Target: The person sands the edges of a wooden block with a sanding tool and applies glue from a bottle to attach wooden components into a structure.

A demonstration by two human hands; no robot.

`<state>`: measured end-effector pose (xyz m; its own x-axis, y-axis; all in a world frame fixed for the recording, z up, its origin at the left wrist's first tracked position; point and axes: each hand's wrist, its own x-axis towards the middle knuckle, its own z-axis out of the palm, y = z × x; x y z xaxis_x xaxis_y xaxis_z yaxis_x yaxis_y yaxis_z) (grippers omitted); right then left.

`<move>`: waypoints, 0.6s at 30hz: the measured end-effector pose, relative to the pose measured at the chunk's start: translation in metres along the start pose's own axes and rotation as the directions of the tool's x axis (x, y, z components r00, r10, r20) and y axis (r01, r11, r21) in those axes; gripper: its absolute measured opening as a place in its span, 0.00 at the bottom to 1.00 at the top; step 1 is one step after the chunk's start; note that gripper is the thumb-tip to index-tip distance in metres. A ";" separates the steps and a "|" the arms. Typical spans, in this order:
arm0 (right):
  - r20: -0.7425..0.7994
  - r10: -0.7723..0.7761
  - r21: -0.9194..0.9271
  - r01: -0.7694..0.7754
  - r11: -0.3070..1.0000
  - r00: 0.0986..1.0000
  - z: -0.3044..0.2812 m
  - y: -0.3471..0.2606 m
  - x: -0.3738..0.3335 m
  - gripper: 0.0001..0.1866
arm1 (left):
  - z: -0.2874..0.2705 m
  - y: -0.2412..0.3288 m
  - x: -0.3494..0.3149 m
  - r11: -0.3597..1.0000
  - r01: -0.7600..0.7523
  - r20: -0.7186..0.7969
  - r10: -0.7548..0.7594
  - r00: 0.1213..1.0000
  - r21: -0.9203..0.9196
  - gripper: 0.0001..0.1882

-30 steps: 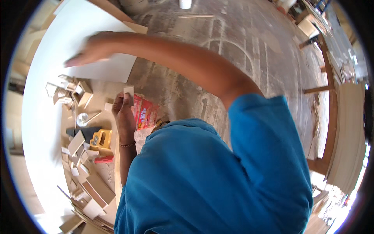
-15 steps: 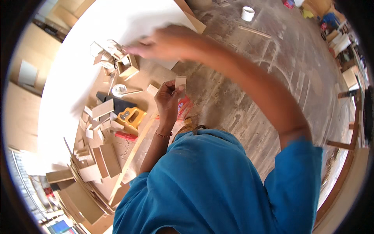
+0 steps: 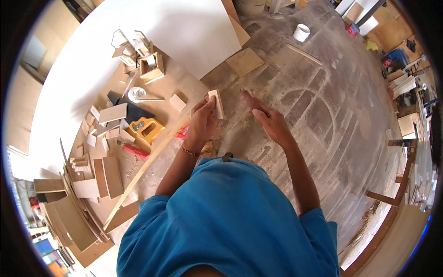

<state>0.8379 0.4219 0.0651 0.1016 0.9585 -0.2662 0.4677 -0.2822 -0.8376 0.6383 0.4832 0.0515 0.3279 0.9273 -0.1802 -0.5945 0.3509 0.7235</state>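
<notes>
My left hand [image 3: 203, 121] is closed round a small flat piece of wood [image 3: 217, 104], held upright between thumb and fingers. To its right, above the floor, my right hand [image 3: 271, 122] is apart from it, with fingers stretched out and the thumb away from them; no held thing shows. Left of my left hand, a small wood block [image 3: 177, 103] lies on the work surface [image 3: 159, 117]. Beyond it stands a small tub of white stuff [image 3: 137, 95] with a stick [image 3: 153, 99] across it. Farther off are a small open wooden box [image 3: 152, 68] and small wooden assemblies [image 3: 127, 50].
A handsaw with a yellow handle [image 3: 146, 129] lies among several wood offcuts [image 3: 113, 114], near a red-handled tool [image 3: 135, 150]. A long wood strip [image 3: 138, 174] runs along the near edge. A large white board [image 3: 194, 37] lies beyond. A white bucket [image 3: 302, 33] stands on the floor.
My right hand has come back from the wooden assemblies at the far left to a place right of my left hand. The left hand still holds the wood piece, now tilted differently.
</notes>
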 end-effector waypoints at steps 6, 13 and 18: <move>-0.246 -0.326 -0.028 0.330 0.944 0.913 0.021 -0.019 -0.004 0.26 | -0.013 -0.016 0.007 0.972 0.201 0.225 -0.172 0.959 -0.117 0.11; -0.166 -0.681 -0.491 0.539 0.684 0.713 0.038 -0.013 -0.024 0.25 | 0.002 -0.042 0.015 0.931 -0.103 -0.136 0.159 0.978 0.351 0.11; -0.228 -0.516 -0.513 0.349 0.784 0.825 0.026 -0.025 0.005 0.24 | -0.016 -0.027 0.005 0.911 0.393 0.353 -0.329 0.876 -0.125 0.07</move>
<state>0.8043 0.4324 0.0724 0.0427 0.9459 0.3215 0.8528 0.1332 -0.5049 0.6444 0.4808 0.0204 0.7421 0.6507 -0.1608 -0.5044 0.7002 0.5053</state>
